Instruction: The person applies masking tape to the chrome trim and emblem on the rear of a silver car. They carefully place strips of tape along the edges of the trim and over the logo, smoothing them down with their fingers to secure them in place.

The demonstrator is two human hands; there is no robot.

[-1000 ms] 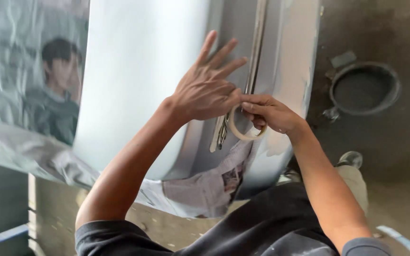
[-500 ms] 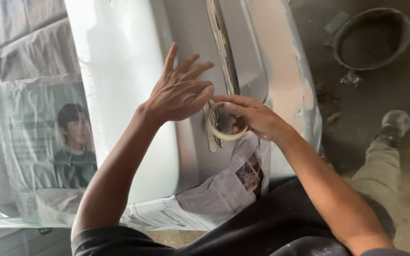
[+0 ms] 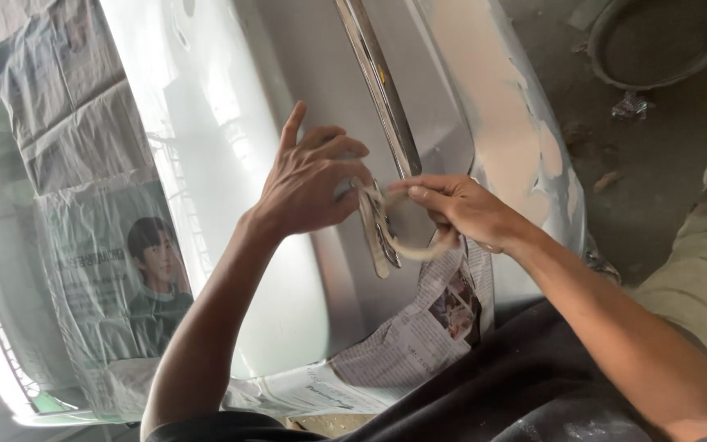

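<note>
Now the view has swung since a second ago: the car panel (image 3: 231, 164) fills more of the picture and the grey basin (image 3: 656, 49) on the floor has slid up into the top right corner. Both hands stay together at the chrome strip (image 3: 378, 90) that runs down the panel, and they sit lower along it than before, near its bottom end.

The right hand (image 3: 460, 209) has its grip closed on the roll of masking tape (image 3: 407, 245), thumb and fingers pinching the ring, which hangs just beside the strip's lower end. The left hand (image 3: 312, 184) was spread flat with fingers fanned; now the fingers have curled in, forefinger up, thumb and fingertips closed on the free end of tape at the strip's edge. So, by my reading, the tape has been pulled out along the trim and the masking has reached the lower end of the strip.

Newspaper (image 3: 100, 270) covers the panel at left, and more newspaper sheets (image 3: 419, 327) lie tucked under the panel's lower edge, just below the hands.
</note>
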